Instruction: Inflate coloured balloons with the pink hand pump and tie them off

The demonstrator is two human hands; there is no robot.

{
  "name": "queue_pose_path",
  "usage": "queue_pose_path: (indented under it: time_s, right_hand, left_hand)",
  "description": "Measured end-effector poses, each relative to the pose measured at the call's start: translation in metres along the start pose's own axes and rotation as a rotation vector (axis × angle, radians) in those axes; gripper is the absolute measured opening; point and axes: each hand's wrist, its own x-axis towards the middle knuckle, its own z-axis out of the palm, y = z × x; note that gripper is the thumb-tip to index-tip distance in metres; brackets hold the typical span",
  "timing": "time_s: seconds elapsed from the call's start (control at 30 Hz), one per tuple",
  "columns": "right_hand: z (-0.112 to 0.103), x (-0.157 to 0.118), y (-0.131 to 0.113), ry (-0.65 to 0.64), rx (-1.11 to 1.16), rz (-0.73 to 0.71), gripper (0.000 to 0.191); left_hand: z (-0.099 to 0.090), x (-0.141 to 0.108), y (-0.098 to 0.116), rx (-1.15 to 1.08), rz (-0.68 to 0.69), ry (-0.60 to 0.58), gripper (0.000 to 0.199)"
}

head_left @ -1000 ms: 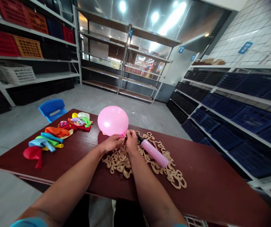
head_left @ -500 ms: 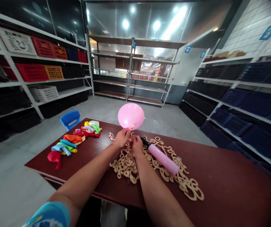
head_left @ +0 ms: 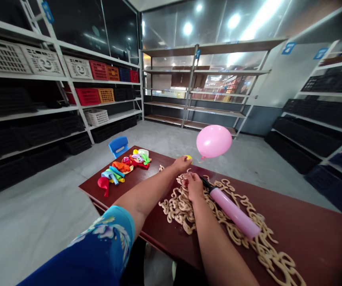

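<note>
A round pink inflated balloon (head_left: 214,141) hangs above the far edge of the brown table, its knotted neck pointing down and apart from both hands. My left hand (head_left: 182,164) is stretched out left of that neck with its fingers extended. A small yellow thing (head_left: 188,157) shows by its fingertips; whether they touch it I cannot tell. My right hand (head_left: 194,184) has its fingers pinched together over the tan curly tubes (head_left: 179,206), and what is between them is hidden. Just right of it lies a pink hand pump (head_left: 235,212) with a black nozzle end, on top of the tubes.
Several limp coloured balloons (head_left: 120,169) lie at the left of the brown table (head_left: 305,222). A blue chair (head_left: 119,147) stands behind the table's left end. Shelves with crates (head_left: 89,96) line the left side, and a metal rack (head_left: 191,79) stands at the back.
My view has turned left. The pink balloon has left my left hand and moved right. The yellow thing has come into sight. My right hand is still pinched over the tubes.
</note>
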Motion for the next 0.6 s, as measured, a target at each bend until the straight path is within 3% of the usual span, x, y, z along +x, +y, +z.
queue_pose_path:
  time_s: [0.17,0.37,0.5,0.6]
  right_hand:
    - [-0.001,-0.001,0.002,-0.031,-0.074,-0.013,0.030]
    - [-0.002,0.001,0.007,-0.031,-0.112,-0.023,0.028]
    - [-0.003,0.000,0.008,-0.045,-0.170,-0.029,0.027]
    - [-0.003,0.000,0.007,-0.043,-0.219,-0.043,0.026]
  left_hand:
    - [-0.045,-0.036,-0.036,0.136,-0.010,0.063,0.038]
    - [-0.137,-0.107,-0.081,0.312,0.029,0.219,0.030]
    - [-0.198,-0.163,-0.106,0.430,-0.236,0.400,0.029]
    - [-0.223,-0.201,-0.123,0.542,-0.480,0.491,0.033]
